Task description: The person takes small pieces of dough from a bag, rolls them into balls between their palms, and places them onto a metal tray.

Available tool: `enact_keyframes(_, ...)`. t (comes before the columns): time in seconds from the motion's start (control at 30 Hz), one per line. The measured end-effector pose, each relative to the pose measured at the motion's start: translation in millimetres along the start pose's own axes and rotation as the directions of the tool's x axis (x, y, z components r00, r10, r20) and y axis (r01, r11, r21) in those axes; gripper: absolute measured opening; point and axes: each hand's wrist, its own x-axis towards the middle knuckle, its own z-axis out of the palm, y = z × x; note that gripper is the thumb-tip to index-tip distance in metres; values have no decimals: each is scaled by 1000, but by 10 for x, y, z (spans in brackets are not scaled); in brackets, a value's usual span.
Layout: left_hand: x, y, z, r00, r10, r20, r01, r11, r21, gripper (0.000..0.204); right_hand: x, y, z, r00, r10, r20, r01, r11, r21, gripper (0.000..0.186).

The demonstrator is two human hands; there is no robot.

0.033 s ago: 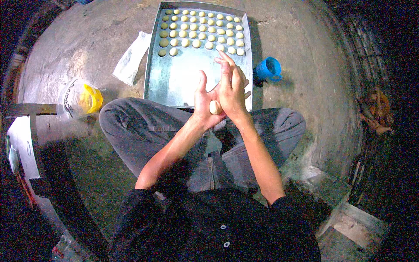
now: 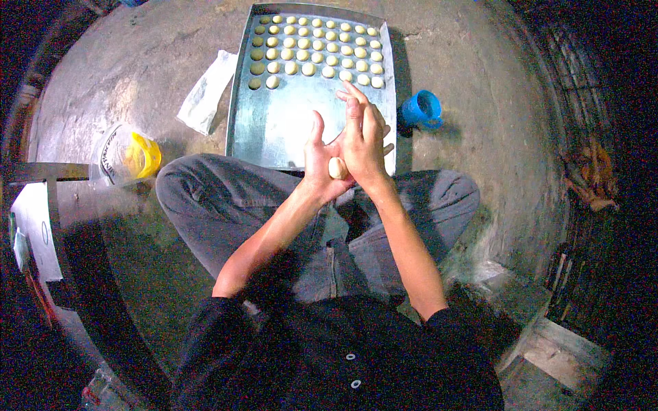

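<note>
A small pale dough ball (image 2: pixel 337 168) rests on the palm of my left hand (image 2: pixel 318 161), by the heel of the hand, and that hand holds it with the thumb raised. Across the left palm lies my right hand (image 2: pixel 364 140), open, its fingers stretched forward and the edge of its palm beside the ball. It covers most of my left fingers; a few tips show past its right side. Both hands are over the near end of a metal tray (image 2: pixel 267 133). Several rows of similar dough balls (image 2: pixel 308 69) fill the tray's far half.
Right of the tray stands a blue plastic cup (image 2: pixel 421 109). A white plastic bag (image 2: pixel 208 92) lies on the concrete floor to its left. Nearer on the left is a clear tub with something yellow (image 2: pixel 142 156). My crossed legs (image 2: pixel 219 195) border the tray's near edge.
</note>
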Motion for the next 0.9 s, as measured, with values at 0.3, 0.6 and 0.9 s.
enact_keyframes(0.3,46,-23,-87,995,99,-5,-99,995,23,91,-86,-63,111,991,-132,30,135,947,-293,39)
enact_keyframes(0.6,94,-28,-109,997,-14,75,18,999,-49,102,4,-68,-122,988,121,-97,-98,972,214,32)
enact_keyframes(0.9,230,82,-338,910,325,-256,-215,900,379,69,-638,-305,-357,925,289,248,-314,947,69,37)
